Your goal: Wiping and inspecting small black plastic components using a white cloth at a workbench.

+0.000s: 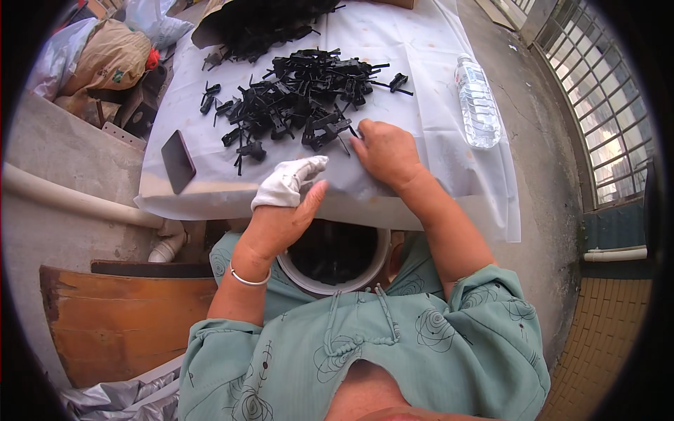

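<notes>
A loose heap of small black plastic parts (pixel 288 98) with thin strips sticking out lies across the white-covered table (pixel 428 77). My right hand (pixel 387 153) is at the heap's near right edge. Its fingers are curled, and a black strip of one part runs up to the fingertips. My left hand (pixel 288 188) hovers over the table's near edge, fingers stretched out and thumb apart, holding nothing visible. A white glove (pixel 279 185) covers its fingers while the thumb is bare. Between my knees, below the table edge, stands a round white-rimmed bucket (pixel 382 261) with a dark inside.
A dark phone (pixel 178 161) lies on the table's left. A clear water bottle (pixel 479 104) is at its right edge. More black parts spill from a dark bag (pixel 208 31) at the far side. Sacks (pixel 105 56) are piled beyond the left edge; a barred window (pixel 604 98) is at right.
</notes>
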`<state>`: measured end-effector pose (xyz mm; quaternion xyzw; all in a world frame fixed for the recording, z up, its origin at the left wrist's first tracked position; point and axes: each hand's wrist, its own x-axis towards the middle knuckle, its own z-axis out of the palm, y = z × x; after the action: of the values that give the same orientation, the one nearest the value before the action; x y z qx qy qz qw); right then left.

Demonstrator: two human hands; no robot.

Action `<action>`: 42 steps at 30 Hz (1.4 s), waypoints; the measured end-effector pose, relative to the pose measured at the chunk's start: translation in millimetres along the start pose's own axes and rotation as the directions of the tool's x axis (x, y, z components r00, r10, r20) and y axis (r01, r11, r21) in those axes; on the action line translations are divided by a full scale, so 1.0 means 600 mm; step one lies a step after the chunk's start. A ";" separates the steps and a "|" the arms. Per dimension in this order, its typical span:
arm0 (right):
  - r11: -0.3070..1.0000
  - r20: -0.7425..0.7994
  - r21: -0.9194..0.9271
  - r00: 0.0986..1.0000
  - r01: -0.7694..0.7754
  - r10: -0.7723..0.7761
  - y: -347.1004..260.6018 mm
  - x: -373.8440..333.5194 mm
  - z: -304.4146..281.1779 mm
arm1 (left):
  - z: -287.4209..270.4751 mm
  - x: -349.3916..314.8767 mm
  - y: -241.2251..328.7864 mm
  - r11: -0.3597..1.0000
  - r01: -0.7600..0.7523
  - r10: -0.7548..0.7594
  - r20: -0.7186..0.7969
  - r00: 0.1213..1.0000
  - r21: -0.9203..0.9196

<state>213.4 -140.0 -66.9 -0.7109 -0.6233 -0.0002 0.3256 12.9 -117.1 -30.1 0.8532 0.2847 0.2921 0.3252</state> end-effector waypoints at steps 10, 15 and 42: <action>0.615 0.530 0.637 0.844 -0.465 0.090 -0.031 -0.027 -0.041 | 0.060 0.018 -0.029 0.963 -0.057 -0.006 -0.235 0.972 -0.262; 0.779 0.145 0.615 0.953 0.123 -0.265 -0.061 -0.038 -0.049 | 0.061 0.025 -0.022 0.806 -0.040 -0.099 -0.202 0.974 -0.590; 0.686 0.147 0.728 0.979 -0.012 -0.139 -0.061 -0.033 -0.019 | 0.037 0.007 0.011 0.784 0.278 -0.328 0.010 0.945 -0.554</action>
<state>181.2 -162.2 -49.1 -0.4989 -0.6250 0.3024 0.5187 32.7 -126.9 -37.8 0.6536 0.3359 0.3419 0.5857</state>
